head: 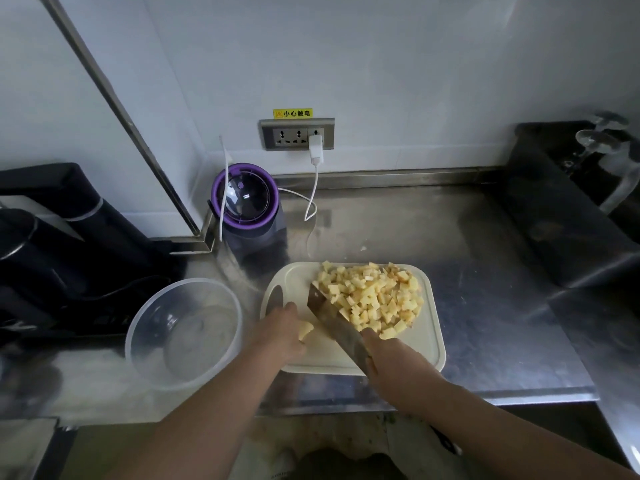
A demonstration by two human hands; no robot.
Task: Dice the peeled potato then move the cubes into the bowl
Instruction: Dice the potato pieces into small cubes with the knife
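Right hand (391,355) gripped the knife (332,317), blade against the cubes (374,299) heaped on the board (429,344). Left hand (280,330) pinched a potato piece (305,330) just beside the edge, where a slip could have nicked fingers. The bowl (138,341) sat empty, left.

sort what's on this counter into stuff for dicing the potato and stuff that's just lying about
For the job: knife, cutting board, potato cubes, uncut potato piece, clear bowl.

Lying about: purple-rimmed appliance, white charger in the wall socket, black appliances on the left.
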